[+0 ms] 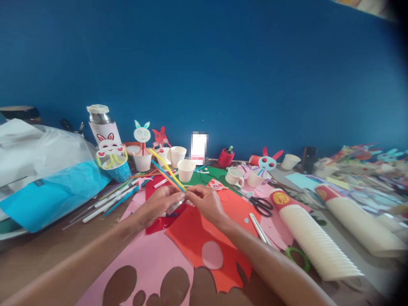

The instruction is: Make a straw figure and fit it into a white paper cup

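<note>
My left hand [164, 199] and my right hand [205, 200] meet over the red sheets in the middle, fingertips nearly touching. Between them they pinch several long thin strips [167, 171] in yellow, blue and orange, which slant up to the left; whether these are paper or pipe cleaners I cannot tell. Just beyond my fingers stands a white paper cup [186, 170]. Beneath lie an orange-red sheet [194, 229] and a pink sheet [153, 255] with round holes cut out.
Rabbit-face cutouts stand in cups, one white [142, 134], one blue [267, 163]. Black-handled scissors [262, 206] and a stack of paper cups [318, 242] lie right. Markers [110, 199], a blue-and-white bag [54, 191] and a flask [102, 125] occupy the left. A blue wall [204, 76] rises behind.
</note>
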{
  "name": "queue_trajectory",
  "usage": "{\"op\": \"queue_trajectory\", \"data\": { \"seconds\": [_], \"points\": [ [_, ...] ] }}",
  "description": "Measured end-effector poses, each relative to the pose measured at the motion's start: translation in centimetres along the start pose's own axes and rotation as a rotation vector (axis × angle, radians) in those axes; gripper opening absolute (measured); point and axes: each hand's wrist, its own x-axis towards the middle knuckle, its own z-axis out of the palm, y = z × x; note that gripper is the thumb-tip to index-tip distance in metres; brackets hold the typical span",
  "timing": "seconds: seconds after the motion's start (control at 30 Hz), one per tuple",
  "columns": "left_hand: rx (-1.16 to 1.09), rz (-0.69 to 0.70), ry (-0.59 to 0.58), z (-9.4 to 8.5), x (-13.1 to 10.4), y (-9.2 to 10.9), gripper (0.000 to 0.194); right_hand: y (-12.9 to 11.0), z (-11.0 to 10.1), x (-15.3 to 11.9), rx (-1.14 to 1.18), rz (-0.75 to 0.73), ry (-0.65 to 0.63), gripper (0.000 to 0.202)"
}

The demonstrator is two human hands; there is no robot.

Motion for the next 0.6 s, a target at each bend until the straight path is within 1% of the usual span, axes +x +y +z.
{"op": "queue_trajectory", "data": {
  "seconds": [0.07, 0.13, 0.27, 0.37, 0.47, 0.6],
  "points": [
    [0.051, 0.027, -0.001, 0.1, -0.1, 0.1, 0.025, 0.4, 0.1, 0.3, 0.154, 0.104, -0.009, 0.013],
    [0.079, 0.082, -0.035, 0.0, -0.1, -0.1, 0.029, 0.6, 0.2, 0.5, 0.295, 0.202, -0.016, 0.013],
    [0.134, 0.189, -0.137, -0.5, 0.3, -0.9, 0.034, 0.4, 0.2, 0.4, 0.457, 0.293, -0.034, 0.014],
    [0.222, 0.216, -0.126, -0.9, 0.4, -1.3, 0.034, 0.0, 0.1, 0.2, 0.494, 0.317, -0.024, 0.015],
    [0.271, 0.223, -0.097, -1.0, 0.3, -1.1, 0.033, 0.0, 0.2, 0.1, 0.487, 0.303, -0.001, 0.015],
    [0.195, 0.195, -0.116, -0.9, 0.1, -0.6, 0.032, 0.2, 0.5, 0.1, 0.386, 0.220, 0.066, 0.014]
  ]
}}
